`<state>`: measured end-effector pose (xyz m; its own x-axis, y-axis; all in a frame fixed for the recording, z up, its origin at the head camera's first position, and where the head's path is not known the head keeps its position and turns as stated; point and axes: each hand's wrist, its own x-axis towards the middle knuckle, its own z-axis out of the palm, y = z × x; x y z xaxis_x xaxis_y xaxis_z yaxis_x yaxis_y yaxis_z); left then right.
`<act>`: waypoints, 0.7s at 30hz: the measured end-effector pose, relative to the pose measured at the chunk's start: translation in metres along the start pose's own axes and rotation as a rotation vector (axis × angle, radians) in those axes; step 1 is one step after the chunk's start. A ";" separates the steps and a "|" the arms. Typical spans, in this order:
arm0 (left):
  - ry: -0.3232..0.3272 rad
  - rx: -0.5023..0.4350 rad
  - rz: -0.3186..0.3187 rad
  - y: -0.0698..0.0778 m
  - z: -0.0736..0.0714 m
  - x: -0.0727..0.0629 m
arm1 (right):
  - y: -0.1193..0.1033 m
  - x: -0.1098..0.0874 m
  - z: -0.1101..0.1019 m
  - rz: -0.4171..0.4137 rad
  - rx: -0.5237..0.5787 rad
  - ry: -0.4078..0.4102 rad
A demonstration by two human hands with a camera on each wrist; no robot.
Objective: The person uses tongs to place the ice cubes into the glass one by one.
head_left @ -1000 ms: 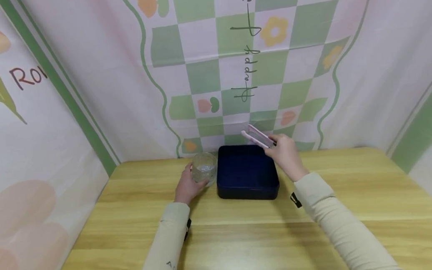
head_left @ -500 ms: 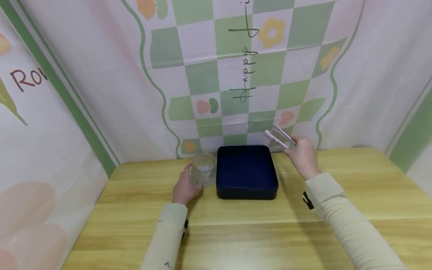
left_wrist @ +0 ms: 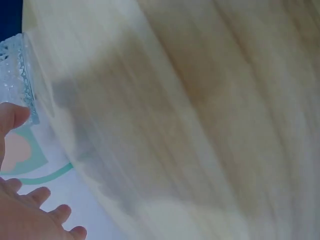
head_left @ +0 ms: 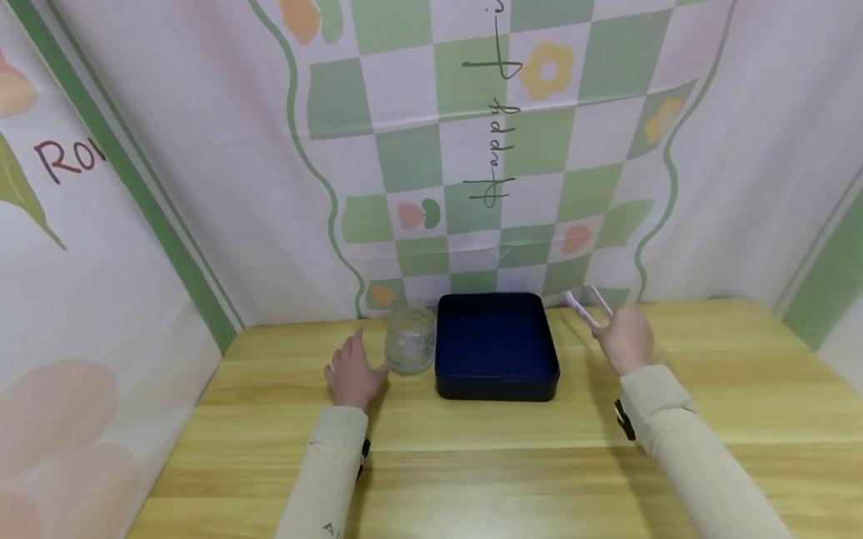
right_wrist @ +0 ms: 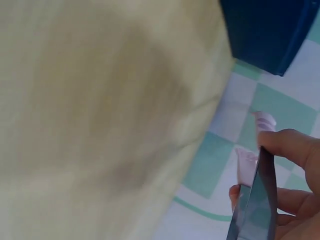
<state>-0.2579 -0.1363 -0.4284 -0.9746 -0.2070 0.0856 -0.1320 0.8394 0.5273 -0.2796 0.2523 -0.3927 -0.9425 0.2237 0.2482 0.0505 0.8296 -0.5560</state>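
Observation:
A clear, patterned glass [head_left: 410, 342] stands on the table against the left side of a dark blue square box [head_left: 495, 382]. My left hand [head_left: 352, 375] is just left of the glass with fingers spread and nothing in its grasp; in the left wrist view the thumb [left_wrist: 15, 116] shows in front of the glass [left_wrist: 15, 75]. To the right of the box, my right hand [head_left: 627, 339] holds a pair of tongs [head_left: 585, 310], their pink-white tips apart and pointing away to the back. The right wrist view shows the metal part of the tongs [right_wrist: 257, 200] between thumb and fingers.
The wooden table [head_left: 454, 485] reaches back to a hanging cloth [head_left: 468, 150] with green and white checks. Another printed cloth [head_left: 104, 309] hangs at the left. The box's top is open, and its dark inside shows.
My left hand has let go of the glass and drawn back to the left. My right hand has moved the tongs rightward from over the box and then lower.

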 end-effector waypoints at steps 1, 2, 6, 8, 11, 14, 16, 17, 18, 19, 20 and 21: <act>0.000 -0.004 -0.005 -0.001 0.000 0.000 | 0.002 -0.001 0.001 0.003 -0.013 -0.018; -0.003 -0.005 -0.009 -0.001 -0.001 0.000 | 0.005 -0.002 0.002 0.005 -0.029 -0.035; -0.013 -0.022 -0.029 -0.004 -0.001 0.001 | 0.014 -0.003 0.006 0.024 -0.075 -0.123; -0.008 -0.031 -0.033 -0.005 0.001 0.001 | 0.017 -0.004 0.007 0.048 -0.088 -0.153; -0.003 -0.045 -0.042 -0.006 0.003 0.002 | 0.019 -0.005 0.009 0.088 -0.093 -0.177; -0.006 -0.054 -0.047 -0.006 0.004 0.002 | 0.019 -0.006 0.011 0.121 -0.096 -0.186; -0.010 -0.065 -0.051 -0.005 0.004 0.001 | 0.020 -0.007 0.013 0.138 -0.088 -0.195; -0.013 -0.070 -0.054 -0.005 0.004 0.001 | 0.021 -0.007 0.014 0.141 -0.087 -0.198; -0.016 -0.073 -0.056 -0.004 0.003 0.001 | 0.022 -0.007 0.015 0.143 -0.089 -0.201; -0.021 -0.072 -0.059 -0.004 0.003 0.000 | 0.023 -0.007 0.015 0.142 -0.087 -0.202; -0.025 -0.072 -0.063 -0.004 0.002 0.000 | 0.025 -0.007 0.016 0.141 -0.087 -0.203; -0.032 -0.068 -0.067 -0.004 0.002 0.000 | 0.026 -0.008 0.017 0.139 -0.086 -0.205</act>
<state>-0.2577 -0.1385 -0.4318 -0.9693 -0.2448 0.0216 -0.1859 0.7879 0.5871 -0.2765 0.2637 -0.4222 -0.9713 0.2377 0.0027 0.2043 0.8404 -0.5020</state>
